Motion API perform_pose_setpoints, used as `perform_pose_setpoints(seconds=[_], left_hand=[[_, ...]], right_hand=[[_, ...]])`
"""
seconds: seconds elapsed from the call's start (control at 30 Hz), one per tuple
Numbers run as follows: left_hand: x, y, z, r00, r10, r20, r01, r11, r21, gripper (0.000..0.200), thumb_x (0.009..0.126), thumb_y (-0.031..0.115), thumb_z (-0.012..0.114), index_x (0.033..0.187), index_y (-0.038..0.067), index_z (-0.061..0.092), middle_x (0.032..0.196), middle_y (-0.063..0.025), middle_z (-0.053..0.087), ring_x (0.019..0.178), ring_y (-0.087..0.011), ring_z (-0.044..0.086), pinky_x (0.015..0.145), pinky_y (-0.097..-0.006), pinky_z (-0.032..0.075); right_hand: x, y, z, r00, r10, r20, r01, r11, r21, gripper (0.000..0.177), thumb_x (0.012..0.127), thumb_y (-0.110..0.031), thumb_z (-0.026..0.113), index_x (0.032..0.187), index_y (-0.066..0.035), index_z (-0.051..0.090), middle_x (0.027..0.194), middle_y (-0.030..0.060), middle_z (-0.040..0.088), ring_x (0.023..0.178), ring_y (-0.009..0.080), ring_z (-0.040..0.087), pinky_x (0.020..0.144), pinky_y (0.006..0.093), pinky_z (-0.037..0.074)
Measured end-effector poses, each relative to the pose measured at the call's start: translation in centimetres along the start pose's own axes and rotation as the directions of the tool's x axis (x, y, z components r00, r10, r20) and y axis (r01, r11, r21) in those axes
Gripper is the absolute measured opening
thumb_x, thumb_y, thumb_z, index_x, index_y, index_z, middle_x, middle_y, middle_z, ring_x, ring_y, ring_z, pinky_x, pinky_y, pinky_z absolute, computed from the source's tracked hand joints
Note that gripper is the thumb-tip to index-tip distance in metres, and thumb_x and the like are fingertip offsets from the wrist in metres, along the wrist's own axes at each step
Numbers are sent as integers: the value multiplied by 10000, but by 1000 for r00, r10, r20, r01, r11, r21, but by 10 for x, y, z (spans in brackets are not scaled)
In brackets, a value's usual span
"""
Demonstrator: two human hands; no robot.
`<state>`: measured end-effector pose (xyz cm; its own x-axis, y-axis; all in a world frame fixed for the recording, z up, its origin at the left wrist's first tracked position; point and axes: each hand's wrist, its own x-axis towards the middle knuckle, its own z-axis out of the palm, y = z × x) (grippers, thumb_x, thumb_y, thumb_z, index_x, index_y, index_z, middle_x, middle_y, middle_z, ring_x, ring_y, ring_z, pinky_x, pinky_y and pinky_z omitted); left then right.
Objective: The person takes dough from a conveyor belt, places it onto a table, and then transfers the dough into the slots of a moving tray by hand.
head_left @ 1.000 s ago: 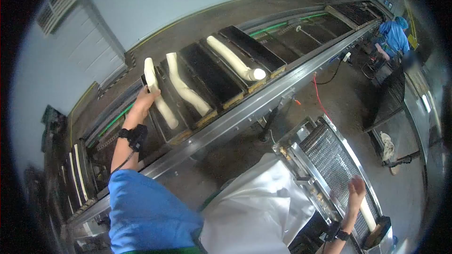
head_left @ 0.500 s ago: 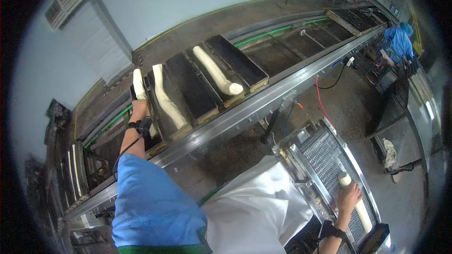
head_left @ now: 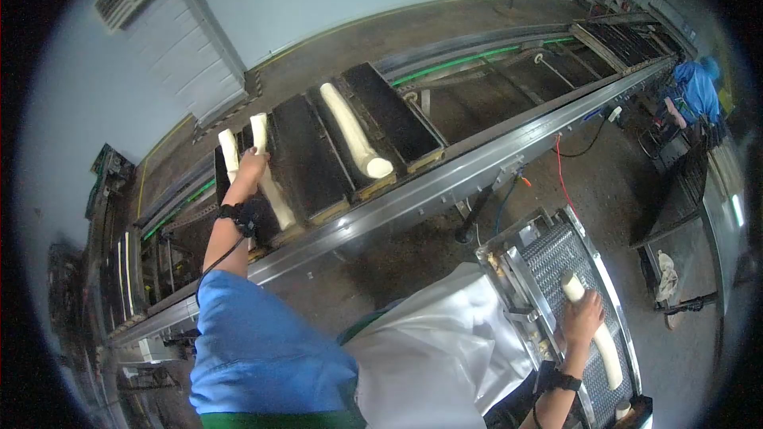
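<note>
My left hand is closed around the middle of a long pale dough log that lies in a dark baking pan. Just left of it, another dough log lies in the end pan, partly hidden by my forearm. One pan to the right holds a third, slightly bent dough log. Down at the lower right, my right hand grips a dough log on a metal mesh belt. The tip of one more dough piece shows at the belt's near end.
A long conveyor with a steel rail carries the dark pans and runs to the far right. A person in blue sits beside its far end. Red and blue hoses hang below the rail. A metal cart stands at right.
My left hand has shifted from the leftmost dough log to the one beside it. My right hand still holds its log, which has moved slightly up the belt; another dough end now shows behind it.
</note>
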<state>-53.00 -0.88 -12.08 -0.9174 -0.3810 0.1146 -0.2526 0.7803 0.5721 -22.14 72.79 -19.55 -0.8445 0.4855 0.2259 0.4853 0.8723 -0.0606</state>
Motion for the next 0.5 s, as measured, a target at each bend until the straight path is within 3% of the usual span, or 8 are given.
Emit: perform_pose_setpoints(seconds=[0.07, 0.23, 0.27, 0.3, 0.33, 0.43, 0.47, 0.5], left_hand=[[52, -63, 18, 973, 158, 171, -227, 802, 552, 366, 888, 199, 574, 1160, -45, 600, 1123, -309, 622, 1036, -392, 613, 832, -480, 496], [36, -63, -39, 826, 354, 439, -561, 440, 701, 316, 937, 195, 509, 1095, -63, 600, 882, -256, 678, 772, -343, 648, 667, -460, 510], [30, -61, -48, 939, 38, 342, -190, 885, 425, 339, 940, 212, 528, 1115, -73, 582, 815, -218, 676, 720, -308, 633, 632, -431, 505], [25, -57, -55, 876, -298, 379, 311, 950, 28, 368, 942, 229, 548, 1136, -83, 565, 749, -181, 674, 669, -273, 619, 598, -401, 500], [46, -112, -54, 849, -113, 516, 122, 992, 17, 457, 951, 299, 563, 1221, -67, 517, 844, -151, 689, 660, -201, 589, 549, -341, 473], [-19, -82, -82, 874, -284, 394, 485, 552, -678, 503, 962, 333, 542, 1292, -41, 479, 1004, -167, 690, 715, -173, 601, 544, -303, 464], [-5, -136, -88, 943, -173, 284, 325, 662, -676, 510, 964, 338, 534, 1316, -24, 466, 1069, -164, 671, 762, -177, 605, 563, -298, 466], [7, -206, -86, 963, 258, -74, -268, 946, -182, 505, 958, 379, 529, 1270, -17, 515, 1037, -186, 672, 746, -195, 609, 567, -290, 466]], right_hand=[[3, -16, -10, 999, -18, -29, 18, 1000, 1, 483, 751, -204, 706, 1155, -66, 480, 1141, 138, 545, 1134, 351, 522, 983, 559, 367], [11, -40, -17, 997, -58, 53, 53, 995, 86, 507, 746, -217, 711, 1165, -53, 476, 1130, 145, 545, 1123, 360, 521, 974, 551, 377], [16, -46, -19, 996, -66, 55, 61, 994, 94, 507, 746, -217, 711, 1165, -53, 476, 1130, 145, 545, 1123, 360, 521, 974, 551, 377], [22, -51, -22, 982, -35, 186, 19, 996, 90, 597, 784, -242, 695, 1275, -39, 421, 1234, 191, 508, 1196, 374, 476, 1024, 555, 333], [27, -55, -23, 951, -3, 311, -23, 997, 80, 688, 823, -267, 680, 1385, -25, 366, 1338, 237, 472, 1269, 389, 430, 1073, 559, 289], [31, -57, -9, 967, -16, 256, -5, 997, 81, 710, 838, -304, 672, 1409, -21, 359, 1415, 252, 417, 1320, 392, 390, 1082, 565, 282], [33, -59, -7, 965, -20, 260, -1, 997, 81, 710, 838, -304, 672, 1409, -21, 359, 1415, 252, 417, 1320, 392, 390, 1082, 565, 282], [35, -61, -8, 959, -39, 280, 12, 995, 99, 714, 840, -314, 671, 1411, -19, 359, 1430, 256, 404, 1336, 392, 375, 1085, 567, 281]])
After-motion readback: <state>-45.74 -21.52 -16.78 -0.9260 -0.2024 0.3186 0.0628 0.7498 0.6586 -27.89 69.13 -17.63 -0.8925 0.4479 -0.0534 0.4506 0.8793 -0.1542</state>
